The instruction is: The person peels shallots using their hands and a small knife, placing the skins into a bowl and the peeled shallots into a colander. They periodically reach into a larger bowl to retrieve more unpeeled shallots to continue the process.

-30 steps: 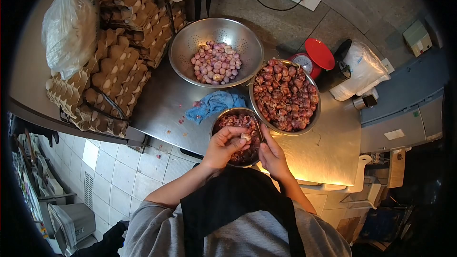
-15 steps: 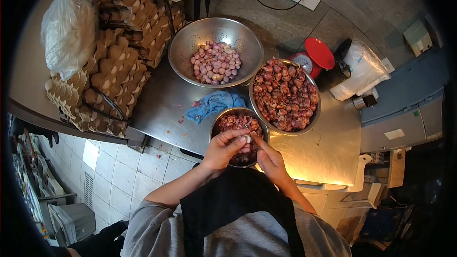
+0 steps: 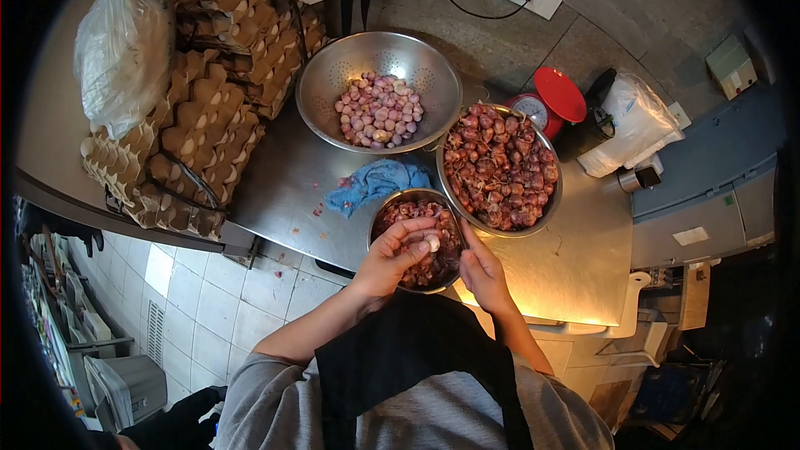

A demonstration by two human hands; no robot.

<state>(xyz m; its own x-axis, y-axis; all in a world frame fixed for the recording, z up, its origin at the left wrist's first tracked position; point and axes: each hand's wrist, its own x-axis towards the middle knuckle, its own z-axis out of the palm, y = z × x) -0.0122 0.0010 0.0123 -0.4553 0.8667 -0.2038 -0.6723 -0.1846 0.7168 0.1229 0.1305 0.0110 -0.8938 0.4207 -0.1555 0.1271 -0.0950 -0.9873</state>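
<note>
A: What do your hands hold?

B: Your left hand (image 3: 390,257) pinches a pale, rounded shallot (image 3: 432,242) between thumb and fingers, above the small metal bowl (image 3: 417,192) of red skins. Your right hand (image 3: 485,275) is beside that bowl's right rim, fingers partly bent; whether it grips anything cannot be told.

A: State your surroundings.

B: On your smooth metal worktop (image 3: 583,262), a perforated colander (image 3: 325,87) holds peeled, pinkish shallots. A larger bowl (image 3: 508,232) carries dry-skinned, stringy ones. A crumpled blue cloth (image 3: 379,183) lies near both bowls. Ridged cardboard egg trays (image 3: 204,133) crowd the left. Your hands partly cover the small bowl.
</note>
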